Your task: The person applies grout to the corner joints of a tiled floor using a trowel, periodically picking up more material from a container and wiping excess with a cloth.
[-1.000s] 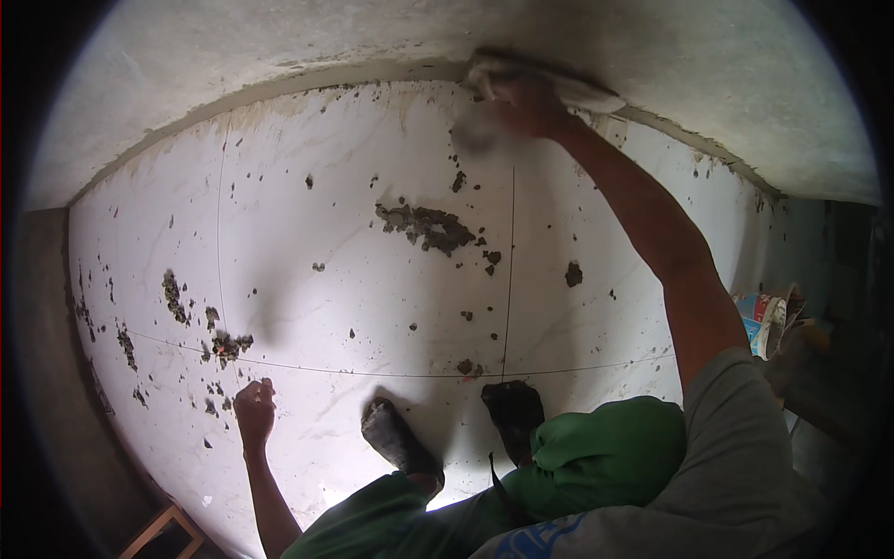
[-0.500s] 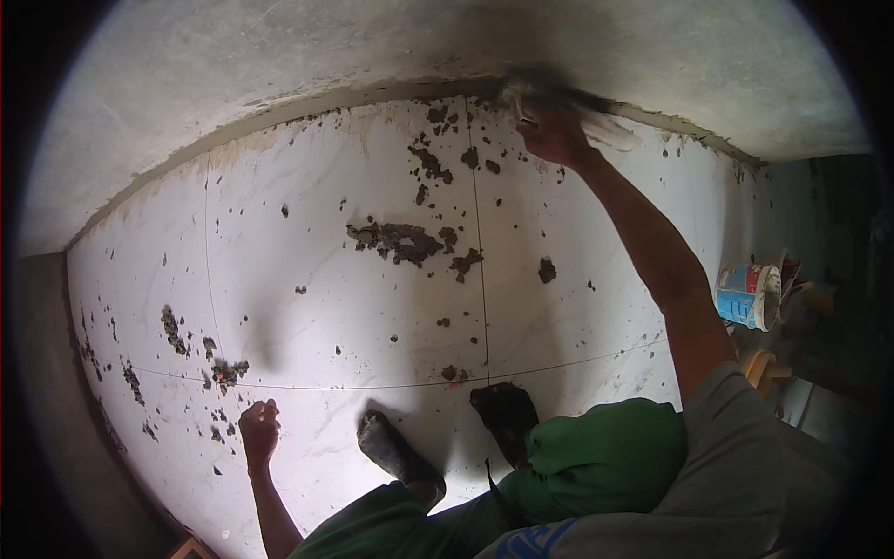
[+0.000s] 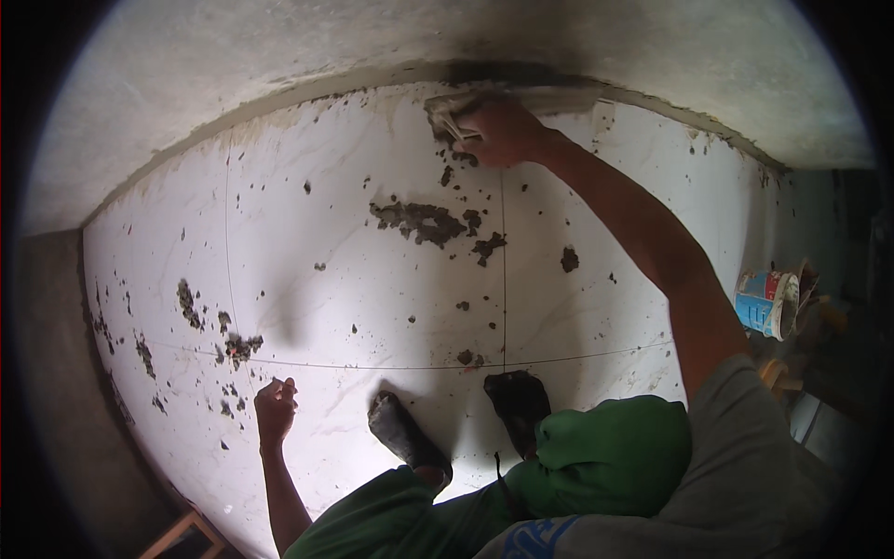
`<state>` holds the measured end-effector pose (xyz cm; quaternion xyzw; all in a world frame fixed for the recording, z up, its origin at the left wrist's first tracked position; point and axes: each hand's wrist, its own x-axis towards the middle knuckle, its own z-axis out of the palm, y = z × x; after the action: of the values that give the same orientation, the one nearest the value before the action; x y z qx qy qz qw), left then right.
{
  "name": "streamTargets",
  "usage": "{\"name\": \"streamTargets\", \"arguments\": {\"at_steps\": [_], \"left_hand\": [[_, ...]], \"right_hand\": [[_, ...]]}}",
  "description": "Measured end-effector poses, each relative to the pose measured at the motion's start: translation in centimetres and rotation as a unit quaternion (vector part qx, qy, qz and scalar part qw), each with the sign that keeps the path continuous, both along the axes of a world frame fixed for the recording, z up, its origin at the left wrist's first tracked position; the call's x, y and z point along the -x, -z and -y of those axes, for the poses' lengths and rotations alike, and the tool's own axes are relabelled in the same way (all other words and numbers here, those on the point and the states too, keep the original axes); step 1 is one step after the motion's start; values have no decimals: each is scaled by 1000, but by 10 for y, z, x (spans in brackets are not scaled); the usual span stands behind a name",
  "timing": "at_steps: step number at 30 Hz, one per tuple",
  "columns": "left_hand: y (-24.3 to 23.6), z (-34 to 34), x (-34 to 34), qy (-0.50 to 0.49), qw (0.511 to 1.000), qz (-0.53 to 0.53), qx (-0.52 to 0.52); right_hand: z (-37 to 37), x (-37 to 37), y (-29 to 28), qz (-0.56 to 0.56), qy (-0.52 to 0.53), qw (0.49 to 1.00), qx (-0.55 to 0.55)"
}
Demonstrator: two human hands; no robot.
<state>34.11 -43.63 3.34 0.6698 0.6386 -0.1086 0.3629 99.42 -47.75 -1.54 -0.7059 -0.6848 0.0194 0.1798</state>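
My right hand (image 3: pixel 503 130) reaches far forward, its fingers wrapped round the handle of a plastering trowel (image 3: pixel 570 99). The long flat blade lies against the strip where the white tiled floor (image 3: pixel 372 307) meets the grey plastered wall (image 3: pixel 279 47). Most of the blade's middle is behind my hand. Over the floor at the left, my left hand (image 3: pixel 276 408) hangs with its fingers curled in, and nothing shows in them. Dark lumps of mortar (image 3: pixel 419 222) lie scattered on the tiles, with a smaller clump (image 3: pixel 242 347) just beyond my left hand.
A blue, red and white bucket (image 3: pixel 768 304) lies tipped at the right, beside other clutter. My dark-covered feet (image 3: pixel 410 433) stand on the tiles. A wooden-framed object (image 3: pixel 186 538) is at the lower left, by the left wall (image 3: pixel 47 317).
My right hand has swept the trowel left along the foot of the wall. The whole view has shifted slightly; my left hand keeps its curled shape.
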Motion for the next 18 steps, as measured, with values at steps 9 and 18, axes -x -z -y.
{"name": "streamTargets", "arguments": {"at_steps": [9,18], "left_hand": [[-2,21,71,-24,999,-45,-16],[-14,4,-4,13,1000,-4,-15]], "right_hand": [[111,-29,13,-5,270,963,16],[32,56,6,-131,171,976,26]]}}
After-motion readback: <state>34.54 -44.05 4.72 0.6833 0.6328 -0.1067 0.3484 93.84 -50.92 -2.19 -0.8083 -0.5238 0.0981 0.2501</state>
